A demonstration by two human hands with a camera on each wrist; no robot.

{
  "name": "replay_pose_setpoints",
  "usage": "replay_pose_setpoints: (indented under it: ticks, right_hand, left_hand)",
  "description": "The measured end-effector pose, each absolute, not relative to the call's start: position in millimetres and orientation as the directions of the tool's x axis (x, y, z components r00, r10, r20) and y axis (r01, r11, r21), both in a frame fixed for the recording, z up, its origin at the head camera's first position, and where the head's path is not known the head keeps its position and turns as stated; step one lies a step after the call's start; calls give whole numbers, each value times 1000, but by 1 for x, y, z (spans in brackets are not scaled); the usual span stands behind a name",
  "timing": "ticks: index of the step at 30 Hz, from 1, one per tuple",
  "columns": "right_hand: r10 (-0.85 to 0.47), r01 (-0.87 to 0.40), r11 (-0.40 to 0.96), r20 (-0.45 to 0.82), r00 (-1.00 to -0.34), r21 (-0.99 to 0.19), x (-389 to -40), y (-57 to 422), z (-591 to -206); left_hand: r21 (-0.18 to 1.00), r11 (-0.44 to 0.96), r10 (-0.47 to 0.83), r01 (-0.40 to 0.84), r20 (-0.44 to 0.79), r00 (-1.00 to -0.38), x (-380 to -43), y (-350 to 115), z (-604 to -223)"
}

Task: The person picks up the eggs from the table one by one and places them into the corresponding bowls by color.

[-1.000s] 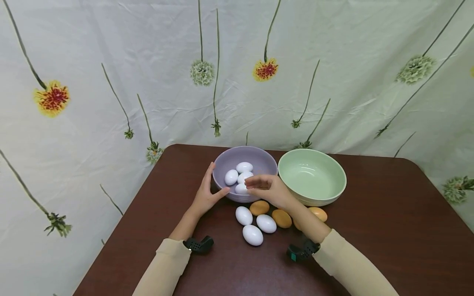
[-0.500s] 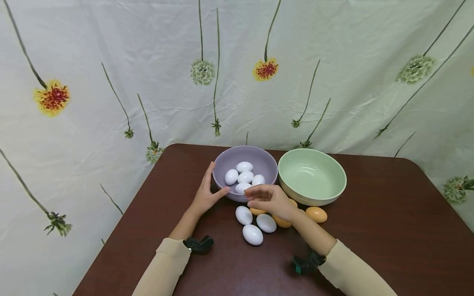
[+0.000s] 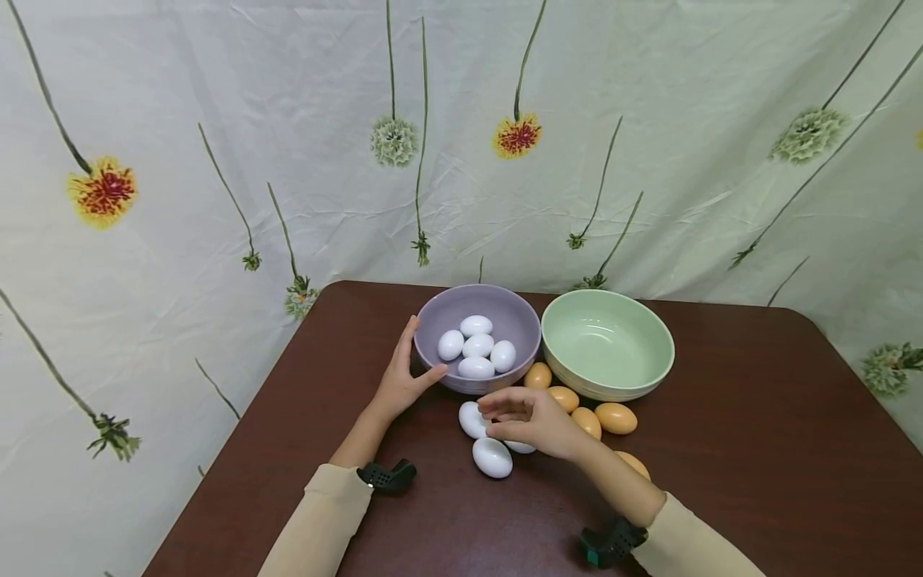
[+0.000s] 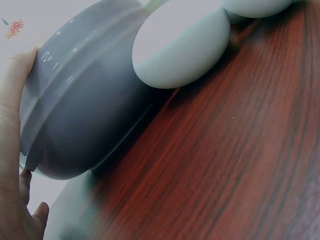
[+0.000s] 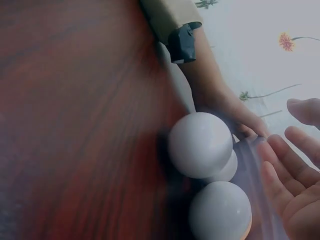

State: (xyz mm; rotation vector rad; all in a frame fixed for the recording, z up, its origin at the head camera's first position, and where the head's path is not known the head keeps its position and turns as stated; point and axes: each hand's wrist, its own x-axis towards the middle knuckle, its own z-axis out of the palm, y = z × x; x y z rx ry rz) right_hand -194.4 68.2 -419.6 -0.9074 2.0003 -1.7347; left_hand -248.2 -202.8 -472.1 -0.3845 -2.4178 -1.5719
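Observation:
My left hand [image 3: 400, 385] rests against the left side of the purple bowl [image 3: 508, 312], thumb at its near rim, fingers spread along its outside. The left wrist view shows that hand touching the bowl's outer wall [image 4: 95, 100]. Several white eggs [image 3: 477, 345] lie in the bowl. In front of it are 3 white eggs [image 3: 493, 458] on the table, one partly covered by my right hand [image 3: 537, 418]. That hand hovers over them, fingers loosely bent and apart, holding nothing. In the right wrist view its fingers [image 5: 295, 170] stand beside the white eggs [image 5: 200, 145], not gripping them.
A green bowl [image 3: 606, 344] stands right of the purple one, their rims close together. Several brown eggs [image 3: 616, 418] lie before the bowls and under my right forearm. The dark wooden table [image 3: 757, 417] ends at a flower-printed cloth [image 3: 324, 120] behind.
My right hand has drawn back from over the purple bowl to the white eggs on the table. A fifth white egg has come into sight in the bowl. My left hand has stayed put.

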Motion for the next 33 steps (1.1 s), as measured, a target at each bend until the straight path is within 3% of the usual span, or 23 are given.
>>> replay_pose_setpoints:
  ticks: [10, 16, 33]
  right_hand:
    - [-671, -285, 158, 108, -733, -945, -182, 73, -422]
    - [-675, -349, 221, 116, -729, -911, -176, 74, -424]
    - [-727, -476, 257, 156, -668, -841, -168, 74, -426]
  left_hand:
    - [865, 382, 97, 326, 313, -945, -238, -199, -454]
    - [861, 379, 98, 339, 327, -940, -244, -201, -465]
    - [849, 392, 89, 356, 349, -933, -248, -203, -473]
